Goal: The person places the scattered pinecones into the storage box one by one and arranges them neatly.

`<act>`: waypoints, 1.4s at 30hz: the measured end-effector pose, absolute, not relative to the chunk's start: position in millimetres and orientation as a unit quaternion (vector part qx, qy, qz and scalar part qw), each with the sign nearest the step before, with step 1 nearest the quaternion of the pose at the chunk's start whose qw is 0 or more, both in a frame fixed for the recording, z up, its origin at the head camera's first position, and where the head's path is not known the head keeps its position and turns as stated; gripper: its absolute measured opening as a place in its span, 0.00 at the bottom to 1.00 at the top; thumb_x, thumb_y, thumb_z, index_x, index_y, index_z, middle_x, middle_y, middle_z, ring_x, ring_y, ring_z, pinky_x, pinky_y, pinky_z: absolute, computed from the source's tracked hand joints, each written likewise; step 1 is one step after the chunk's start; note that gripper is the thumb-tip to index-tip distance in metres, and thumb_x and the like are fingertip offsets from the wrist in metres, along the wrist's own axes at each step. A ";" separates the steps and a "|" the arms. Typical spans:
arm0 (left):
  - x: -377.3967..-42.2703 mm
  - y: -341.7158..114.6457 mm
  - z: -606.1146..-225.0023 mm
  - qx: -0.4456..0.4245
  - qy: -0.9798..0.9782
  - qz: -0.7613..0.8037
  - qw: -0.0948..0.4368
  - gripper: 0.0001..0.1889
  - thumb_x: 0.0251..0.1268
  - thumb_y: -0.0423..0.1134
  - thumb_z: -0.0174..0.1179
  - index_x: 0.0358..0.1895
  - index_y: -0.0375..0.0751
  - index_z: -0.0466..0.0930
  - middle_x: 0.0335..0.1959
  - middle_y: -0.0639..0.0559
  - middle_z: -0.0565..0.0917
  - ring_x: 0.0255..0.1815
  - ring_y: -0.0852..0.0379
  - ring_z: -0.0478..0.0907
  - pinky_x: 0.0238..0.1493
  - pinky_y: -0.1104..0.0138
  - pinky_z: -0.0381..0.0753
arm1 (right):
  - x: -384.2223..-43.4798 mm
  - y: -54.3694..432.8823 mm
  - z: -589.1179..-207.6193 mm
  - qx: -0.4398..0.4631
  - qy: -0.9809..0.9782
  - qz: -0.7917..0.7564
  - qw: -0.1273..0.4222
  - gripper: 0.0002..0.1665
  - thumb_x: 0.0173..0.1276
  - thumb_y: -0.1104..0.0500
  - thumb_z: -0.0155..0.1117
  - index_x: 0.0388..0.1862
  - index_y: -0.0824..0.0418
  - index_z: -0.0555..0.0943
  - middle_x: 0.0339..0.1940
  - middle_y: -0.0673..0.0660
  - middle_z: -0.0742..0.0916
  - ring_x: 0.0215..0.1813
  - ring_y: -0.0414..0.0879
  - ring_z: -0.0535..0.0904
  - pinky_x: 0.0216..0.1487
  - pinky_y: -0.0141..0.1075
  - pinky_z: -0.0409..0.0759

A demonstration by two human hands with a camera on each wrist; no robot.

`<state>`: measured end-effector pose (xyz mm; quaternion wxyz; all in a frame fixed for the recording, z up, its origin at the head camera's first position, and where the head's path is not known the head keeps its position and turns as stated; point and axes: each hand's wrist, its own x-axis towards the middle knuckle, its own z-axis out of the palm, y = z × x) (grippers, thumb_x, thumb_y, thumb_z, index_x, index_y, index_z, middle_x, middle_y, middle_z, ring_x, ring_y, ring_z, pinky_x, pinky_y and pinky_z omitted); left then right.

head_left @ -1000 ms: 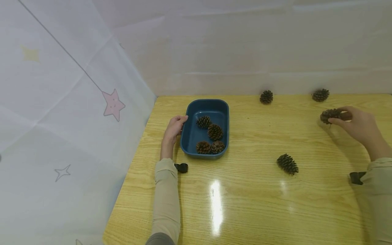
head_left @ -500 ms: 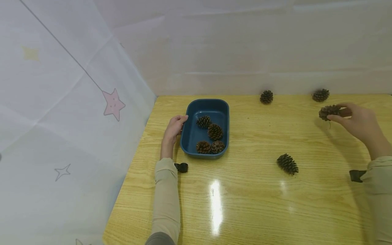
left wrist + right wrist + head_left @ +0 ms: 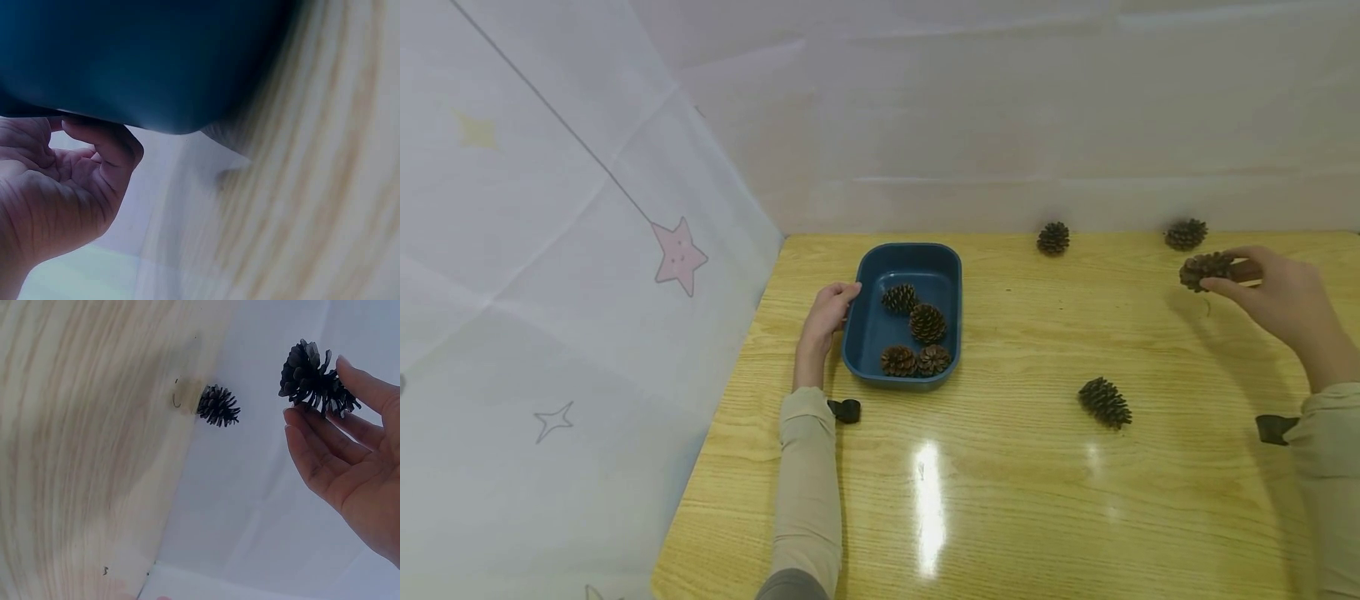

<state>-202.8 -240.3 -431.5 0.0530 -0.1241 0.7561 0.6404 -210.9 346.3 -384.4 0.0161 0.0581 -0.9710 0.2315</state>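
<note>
The table [image 3: 1015,508] is yellow wood with visible grain, its far edge against a pale, creased sheet [image 3: 962,117]. A bright streak of glare [image 3: 929,508] lies on the near part. On the left, a whitish sheet [image 3: 595,350] bears a smiling pink star [image 3: 679,257] at the end of a dark line [image 3: 553,111], a faint yellow star [image 3: 477,131] and an outlined star [image 3: 553,422].

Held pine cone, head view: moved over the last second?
Yes, slightly. The held pine cone, in the right hand, has shifted up the image and a touch left, closer to the back-right pine cone.
</note>
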 end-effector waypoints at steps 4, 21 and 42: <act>-202.9 -240.4 -431.7 -0.123 0.756 0.641 0.052 0.20 0.81 0.47 0.56 0.51 0.28 0.78 0.27 0.53 0.76 0.24 0.61 0.74 0.27 0.70 0.76 | -209.9 343.7 -382.0 0.059 -0.970 0.234 0.017 0.42 0.82 0.45 0.56 0.73 0.80 0.62 0.57 0.87 0.75 0.55 0.83 0.72 0.51 0.74 0.69; -203.3 -240.2 -431.7 -0.130 0.756 0.639 0.056 0.21 0.81 0.48 0.56 0.51 0.27 0.78 0.27 0.53 0.75 0.24 0.61 0.73 0.27 0.70 0.76 | -205.7 331.3 -370.7 0.075 -0.970 0.228 0.045 0.40 0.82 0.47 0.58 0.76 0.75 0.63 0.57 0.86 0.75 0.53 0.82 0.75 0.46 0.72 0.73; -201.9 -240.5 -430.7 -0.123 0.754 0.643 0.056 0.21 0.81 0.49 0.57 0.48 0.28 0.77 0.26 0.52 0.74 0.24 0.61 0.72 0.27 0.70 0.75 | -202.5 320.7 -356.8 0.091 -0.970 0.220 0.058 0.39 0.81 0.49 0.61 0.74 0.77 0.65 0.57 0.86 0.76 0.51 0.83 0.77 0.45 0.72 0.74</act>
